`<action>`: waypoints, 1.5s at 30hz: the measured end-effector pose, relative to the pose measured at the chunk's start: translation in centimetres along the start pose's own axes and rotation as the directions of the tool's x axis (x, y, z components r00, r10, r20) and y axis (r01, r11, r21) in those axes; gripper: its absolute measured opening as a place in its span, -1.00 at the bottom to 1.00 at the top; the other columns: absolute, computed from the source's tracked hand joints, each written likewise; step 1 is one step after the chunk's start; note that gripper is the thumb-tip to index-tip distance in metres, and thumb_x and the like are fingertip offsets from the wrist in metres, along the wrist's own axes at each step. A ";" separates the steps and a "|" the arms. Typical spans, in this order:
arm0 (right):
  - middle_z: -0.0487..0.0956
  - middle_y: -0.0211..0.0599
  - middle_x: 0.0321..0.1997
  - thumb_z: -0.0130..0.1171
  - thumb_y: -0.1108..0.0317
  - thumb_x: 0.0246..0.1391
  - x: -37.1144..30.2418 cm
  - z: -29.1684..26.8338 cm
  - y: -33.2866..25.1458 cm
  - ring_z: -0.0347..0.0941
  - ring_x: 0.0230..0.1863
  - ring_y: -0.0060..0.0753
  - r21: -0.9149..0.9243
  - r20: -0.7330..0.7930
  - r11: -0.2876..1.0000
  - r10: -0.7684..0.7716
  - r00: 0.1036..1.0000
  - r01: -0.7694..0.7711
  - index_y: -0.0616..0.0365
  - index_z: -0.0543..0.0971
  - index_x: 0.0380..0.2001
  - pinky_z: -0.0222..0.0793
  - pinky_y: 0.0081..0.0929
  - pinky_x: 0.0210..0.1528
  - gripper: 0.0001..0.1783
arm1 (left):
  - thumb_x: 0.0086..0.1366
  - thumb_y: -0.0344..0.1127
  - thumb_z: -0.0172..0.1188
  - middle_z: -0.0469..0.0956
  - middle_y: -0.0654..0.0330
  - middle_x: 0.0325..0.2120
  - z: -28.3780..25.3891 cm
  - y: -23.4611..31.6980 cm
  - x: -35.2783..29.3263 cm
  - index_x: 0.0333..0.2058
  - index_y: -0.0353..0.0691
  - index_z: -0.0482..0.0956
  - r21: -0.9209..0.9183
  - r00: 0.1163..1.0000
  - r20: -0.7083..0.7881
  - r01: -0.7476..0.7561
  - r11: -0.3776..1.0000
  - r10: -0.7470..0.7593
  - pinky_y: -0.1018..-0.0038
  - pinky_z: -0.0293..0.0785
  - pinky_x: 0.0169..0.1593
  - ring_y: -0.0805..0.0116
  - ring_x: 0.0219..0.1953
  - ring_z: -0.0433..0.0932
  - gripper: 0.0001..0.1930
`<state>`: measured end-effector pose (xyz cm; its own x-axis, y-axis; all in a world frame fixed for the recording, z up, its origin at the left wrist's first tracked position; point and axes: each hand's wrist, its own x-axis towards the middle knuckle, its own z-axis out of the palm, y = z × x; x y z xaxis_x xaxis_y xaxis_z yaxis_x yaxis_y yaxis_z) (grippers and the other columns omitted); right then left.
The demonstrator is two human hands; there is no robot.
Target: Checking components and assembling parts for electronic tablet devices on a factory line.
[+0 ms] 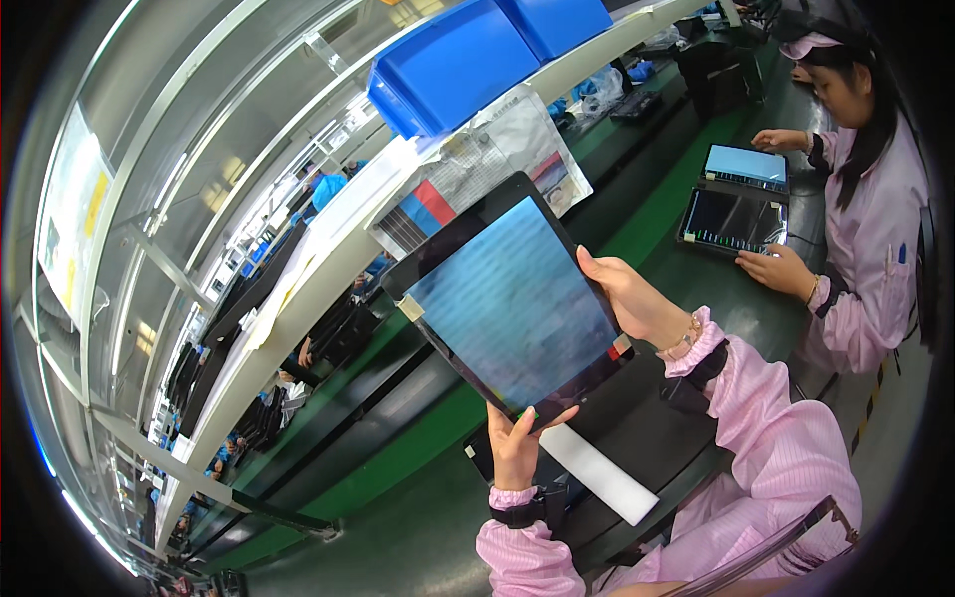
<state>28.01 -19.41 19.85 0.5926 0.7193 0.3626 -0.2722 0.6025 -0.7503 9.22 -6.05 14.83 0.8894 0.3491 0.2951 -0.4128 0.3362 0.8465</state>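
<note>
Above the green bench (pixel 398 517), both hands, left (pixel 515 448) and right (pixel 632 298), hold closed grips on a flat, glossy rectangular tablet (pixel 507 298).

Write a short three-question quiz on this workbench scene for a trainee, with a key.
1. True or false: the tablet is lifted off the green bench top and held by both of the person's hands.
2. Where does the left hand grip the tablet? A) its near lower edge B) its far top corner C) not at all
3. Fill in: the co-worker in pink on the right has two more ______ lying flat on the bench.

Key:
1. True; the right hand grips the right edge.
2. A
3. Tablets
</note>
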 end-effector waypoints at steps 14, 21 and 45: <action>0.58 -0.32 -0.22 -0.07 -0.01 0.24 4.0 -0.2 1.1 0.49 -0.24 -0.60 0.039 0.011 0.998 0.045 0.999 -0.046 0.30 0.53 -0.21 0.41 -0.55 -0.15 -0.49 | 0.21 -0.53 0.00 0.25 0.09 0.09 -1.1 0.9 2.1 0.23 -0.18 -0.01 0.024 0.999 -0.037 0.010 1.000 -0.009 -0.07 0.53 -0.07 0.12 0.04 0.41 -0.37; 0.58 -0.31 -0.24 -0.07 -0.02 0.23 6.1 -1.3 2.1 0.49 -0.24 -0.59 0.058 0.005 0.995 0.079 0.997 -0.079 0.32 0.54 -0.24 0.41 -0.54 -0.17 -0.47 | 0.21 -0.53 0.03 0.23 0.10 0.11 -1.8 0.4 3.4 0.23 -0.14 0.01 0.008 0.999 -0.048 0.006 1.000 -0.005 -0.08 0.51 -0.06 0.11 0.08 0.36 -0.37; 0.58 -0.32 -0.21 -0.10 0.02 0.26 5.8 -1.3 2.1 0.50 -0.24 -0.60 0.084 0.035 0.995 0.055 0.998 -0.058 0.30 0.53 -0.19 0.42 -0.56 -0.14 -0.51 | 0.20 -0.52 0.04 0.22 0.07 0.14 -2.7 0.2 3.7 0.24 -0.11 0.00 0.028 0.999 -0.007 0.039 0.999 -0.039 -0.21 0.44 -0.03 0.07 0.12 0.32 -0.35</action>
<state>31.87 -14.40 19.65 0.5500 0.7629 0.3399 -0.3685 0.5869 -0.7209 11.93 -2.31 14.91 0.9036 0.3415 0.2587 -0.3717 0.3248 0.8697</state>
